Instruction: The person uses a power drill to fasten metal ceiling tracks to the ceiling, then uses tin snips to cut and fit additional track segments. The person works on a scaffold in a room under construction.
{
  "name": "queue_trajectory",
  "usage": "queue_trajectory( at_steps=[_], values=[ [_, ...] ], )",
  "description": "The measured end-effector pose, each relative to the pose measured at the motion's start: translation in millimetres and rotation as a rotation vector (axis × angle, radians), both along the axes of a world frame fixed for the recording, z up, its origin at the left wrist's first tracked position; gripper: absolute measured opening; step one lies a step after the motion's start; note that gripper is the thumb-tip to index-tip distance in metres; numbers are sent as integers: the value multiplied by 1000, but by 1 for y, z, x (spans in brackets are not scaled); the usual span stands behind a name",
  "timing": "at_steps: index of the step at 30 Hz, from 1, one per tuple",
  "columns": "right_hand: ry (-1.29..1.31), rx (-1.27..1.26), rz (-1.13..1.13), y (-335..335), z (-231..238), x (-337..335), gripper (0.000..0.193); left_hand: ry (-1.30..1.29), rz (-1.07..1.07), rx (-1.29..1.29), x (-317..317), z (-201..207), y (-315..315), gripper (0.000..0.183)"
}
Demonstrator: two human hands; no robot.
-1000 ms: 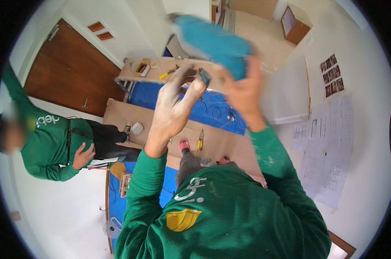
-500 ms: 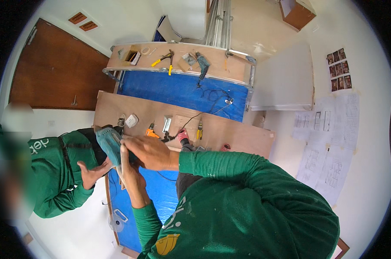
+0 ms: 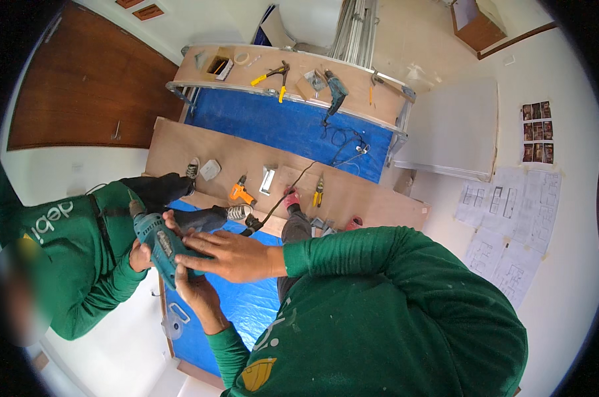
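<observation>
A teal power drill (image 3: 159, 239) with its bit pointing away to the upper left is held out between me and a co-worker on the left. My right hand (image 3: 230, 255) lies over its handle, fingers reaching across the tool. From below, my left hand (image 3: 197, 299) grips the rear end, thumb up along the body. The co-worker's hand (image 3: 140, 256) is at the drill's side, and their other hand (image 3: 172, 223) shows beyond it. Part of the handle is hidden beneath my right hand. A dark cord with a black plug (image 3: 252, 223) hangs just past my right hand.
On the wooden platform (image 3: 379, 198) ahead lie an orange cordless drill (image 3: 242, 192), a metal bracket (image 3: 268, 179), yellow-handled snips (image 3: 319, 192) and a white box (image 3: 211, 170). The farther bench (image 3: 200, 56) carries yellow-handled tools (image 3: 272, 78), another teal drill (image 3: 336, 92) and a hammer (image 3: 373, 81). Blue sheeting (image 3: 246, 311) covers the floor.
The drill has turned, its chuck and bit now visible toward the co-worker. The co-worker's hands have come onto the tool. My right hand's fingers have loosened and spread. The view has shifted.
</observation>
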State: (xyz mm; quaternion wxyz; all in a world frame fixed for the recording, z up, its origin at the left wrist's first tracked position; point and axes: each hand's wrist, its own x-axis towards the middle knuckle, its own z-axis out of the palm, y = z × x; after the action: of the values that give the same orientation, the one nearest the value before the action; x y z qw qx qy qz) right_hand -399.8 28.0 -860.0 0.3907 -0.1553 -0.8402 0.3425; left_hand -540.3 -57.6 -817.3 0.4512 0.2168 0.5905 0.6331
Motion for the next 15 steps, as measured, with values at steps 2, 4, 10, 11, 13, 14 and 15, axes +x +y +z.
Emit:
queue_trajectory(
  at_steps=[2,4,10,11,13,14,15],
  values=[
    [-20,50,7,12,8,-2,66,71,24,36,-13,8,16,70],
    [-50,110,-17,24,17,11,66,204,-84,67,-20,21,42,78],
    [52,-279,-262,71,-52,100,46,263,301,39,-36,37,82,82],
    [-25,-379,-315,78,-84,118,44,236,369,76,-48,19,65,80],
    [-140,-566,-499,84,-154,156,42,328,429,-108,-65,-57,12,63],
    [-202,-610,-510,83,-206,177,41,447,396,-343,-69,-109,-25,50],
    [-259,-655,-517,85,-253,198,41,545,344,-568,-72,-160,-60,42]
  ],
)
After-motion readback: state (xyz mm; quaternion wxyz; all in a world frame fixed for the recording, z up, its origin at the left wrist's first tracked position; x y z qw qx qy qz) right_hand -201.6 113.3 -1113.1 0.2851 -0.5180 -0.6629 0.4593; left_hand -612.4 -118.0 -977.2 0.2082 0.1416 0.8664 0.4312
